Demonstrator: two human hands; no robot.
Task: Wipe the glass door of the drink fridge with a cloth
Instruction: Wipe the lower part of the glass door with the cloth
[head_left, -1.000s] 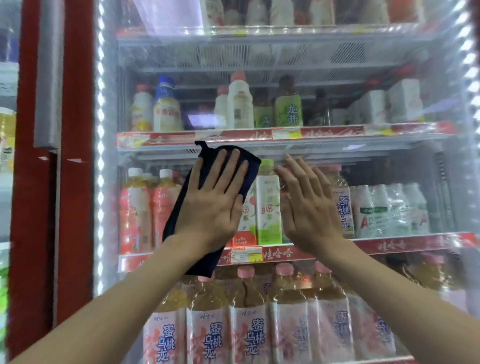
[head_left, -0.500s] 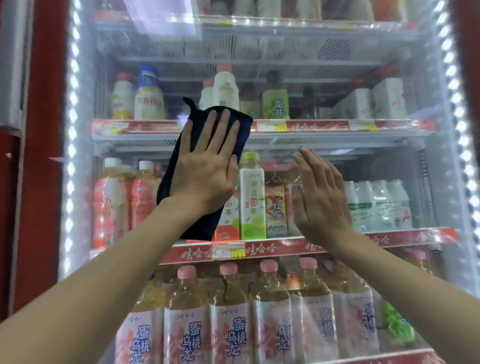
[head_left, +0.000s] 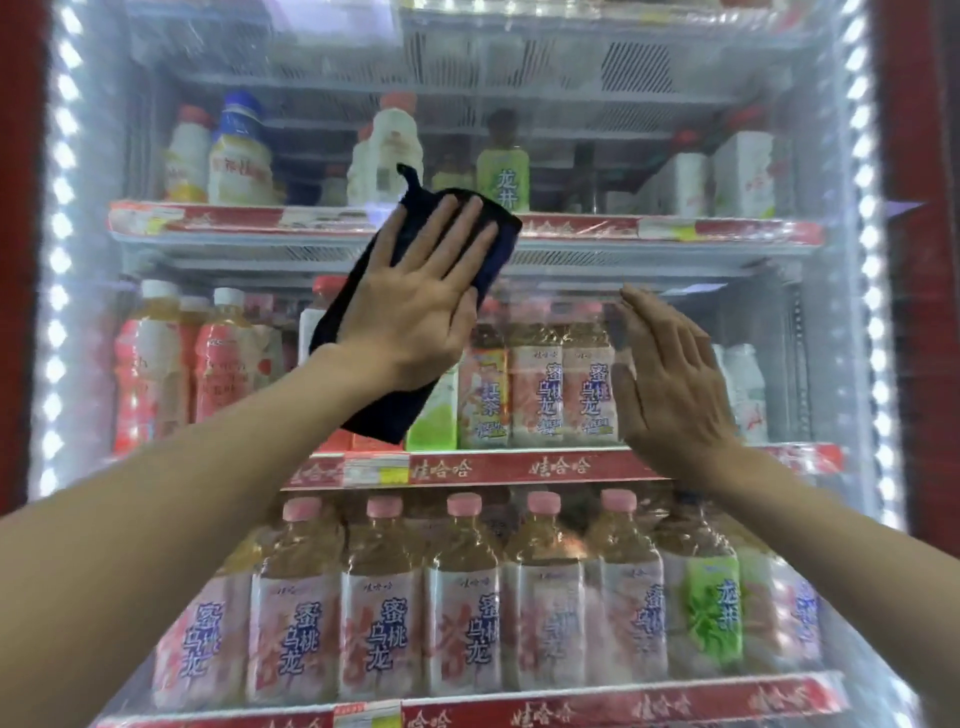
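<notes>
Well, I am mid-wipe. My left hand (head_left: 415, 306) lies flat, fingers straight and spread, pressing the dark blue cloth (head_left: 493, 249) against the glass door (head_left: 675, 78). Nothing is gripped, it is just palm pressure. The cloth sits a little left of the door's middle, its top corner with the small hanging loop above the upper shelf strip, its tail slanting down to the left. My right hand (head_left: 670, 384) is up beside it, toward the door's right edge, fingers straight and loose, holding nothing; whether it touches the glass I cannot tell.

How far along? Judging by the pane alone, partway at best. The glass near the top edge looks hazy and streaked, and I see no clear border between wiped and unwiped parts. So I would count the top edge, both side edges by the light strips (head_left: 60, 260) and the whole lower part of the door as left to do.

Through the glass the writing reads well enough. The red shelf strips (head_left: 561, 467) carry 娃哈哈. The pink-capped bottles (head_left: 387, 639) along the bottom say 蜜桃乌龙. A green bottle (head_left: 504, 182) on the upper shelf says 龙井, and one label just right of the cloth's lower end — on a red-tea bottle (head_left: 485, 405) — reads 红茶.
</notes>
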